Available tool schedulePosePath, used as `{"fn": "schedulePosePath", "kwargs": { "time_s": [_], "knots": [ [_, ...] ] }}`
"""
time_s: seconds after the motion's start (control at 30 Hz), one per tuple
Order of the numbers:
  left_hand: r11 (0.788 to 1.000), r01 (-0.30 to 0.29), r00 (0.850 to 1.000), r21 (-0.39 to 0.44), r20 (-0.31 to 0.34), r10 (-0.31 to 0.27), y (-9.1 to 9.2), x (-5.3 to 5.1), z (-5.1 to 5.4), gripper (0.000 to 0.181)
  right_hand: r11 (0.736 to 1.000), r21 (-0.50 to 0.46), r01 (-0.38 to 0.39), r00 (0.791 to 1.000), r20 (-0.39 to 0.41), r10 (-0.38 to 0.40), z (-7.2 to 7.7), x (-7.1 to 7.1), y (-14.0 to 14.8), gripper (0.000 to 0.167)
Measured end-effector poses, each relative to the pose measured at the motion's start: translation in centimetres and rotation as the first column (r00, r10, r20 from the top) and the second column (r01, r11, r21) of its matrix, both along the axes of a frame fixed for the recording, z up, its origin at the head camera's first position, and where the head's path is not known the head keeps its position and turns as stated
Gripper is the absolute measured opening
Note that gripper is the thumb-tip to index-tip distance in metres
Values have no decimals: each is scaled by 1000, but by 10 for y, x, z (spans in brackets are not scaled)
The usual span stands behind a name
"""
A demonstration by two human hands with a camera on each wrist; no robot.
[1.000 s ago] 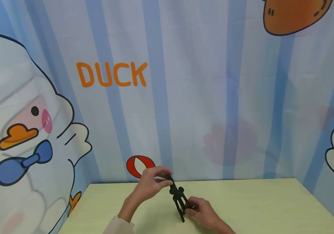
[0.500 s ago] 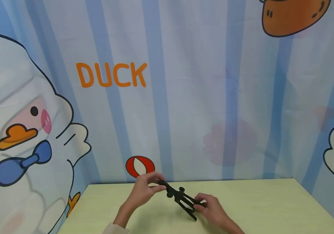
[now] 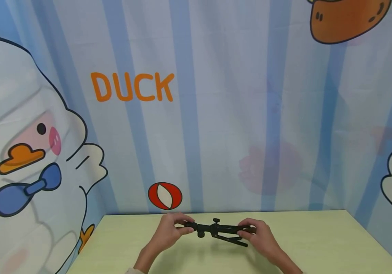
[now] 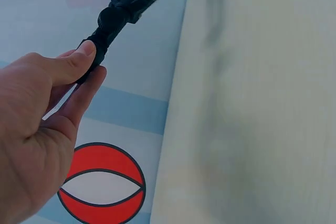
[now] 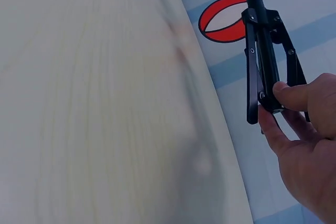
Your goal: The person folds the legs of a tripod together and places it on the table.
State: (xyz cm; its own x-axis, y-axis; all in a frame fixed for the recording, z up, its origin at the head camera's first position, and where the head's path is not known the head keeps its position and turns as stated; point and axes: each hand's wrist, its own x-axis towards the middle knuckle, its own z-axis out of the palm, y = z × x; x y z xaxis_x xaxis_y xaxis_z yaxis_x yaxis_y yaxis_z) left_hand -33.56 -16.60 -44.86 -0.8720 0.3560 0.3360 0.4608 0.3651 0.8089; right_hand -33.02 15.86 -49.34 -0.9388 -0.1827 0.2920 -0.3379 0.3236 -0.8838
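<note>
A small black tripod is held level above the table, its head end to the left and its partly folded legs to the right. My left hand pinches the head end between thumb and fingers; the left wrist view shows the thumb on the tripod's dark head. At the other end my right hand grips the leg end. In the right wrist view the thumb and fingers of that hand pinch the bottom of the centre tube, with legs spread a little on both sides.
Below lies a pale yellow table bearing soft shadows. Behind it hangs a striped blue and white curtain printed with a duck, the word DUCK and a red ball.
The tripod has swung from steeply slanted to level, its leg end rising to the right with my right hand. My left hand has moved slightly down and left, still pinching the head end.
</note>
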Motion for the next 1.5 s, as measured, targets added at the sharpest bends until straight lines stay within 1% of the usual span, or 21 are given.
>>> {"fn": "schedulePosePath", "kwargs": {
  "time_s": [0.17,0.33,0.43,0.6,0.73,0.87,1.13,1.27,1.5],
  "knots": [
    [997,0,1000,-84,22,1,1,-3,-14,19,999,39,-27,999,18,27,0,-3,7,18],
    [988,52,999,-142,10,-51,4,-9,-27,19,995,73,-63,997,40,60,-1,-6,11,21],
    [981,82,997,-175,5,-82,5,-13,-35,19,992,103,-73,997,20,72,-4,-9,12,21],
    [963,92,996,-253,20,-90,10,-20,-47,19,988,131,-87,996,-9,89,-14,-11,14,20],
    [948,87,995,-305,-15,-96,13,-21,-51,18,987,125,-102,994,-25,106,-21,-12,16,19],
    [939,91,993,-330,-46,-112,13,-22,-54,16,985,139,-102,993,-39,109,-25,-14,16,19],
    [928,106,991,-358,-39,-129,12,-25,-63,17,976,202,-82,996,-13,86,-27,-15,14,19],
    [927,102,991,-360,-43,-126,12,-25,-64,16,973,218,-79,997,-6,82,-25,-14,14,19],
    [924,82,993,-373,-52,-109,13,-26,-66,17,972,219,-87,996,-4,90,-26,-14,16,19]
  ]
}}
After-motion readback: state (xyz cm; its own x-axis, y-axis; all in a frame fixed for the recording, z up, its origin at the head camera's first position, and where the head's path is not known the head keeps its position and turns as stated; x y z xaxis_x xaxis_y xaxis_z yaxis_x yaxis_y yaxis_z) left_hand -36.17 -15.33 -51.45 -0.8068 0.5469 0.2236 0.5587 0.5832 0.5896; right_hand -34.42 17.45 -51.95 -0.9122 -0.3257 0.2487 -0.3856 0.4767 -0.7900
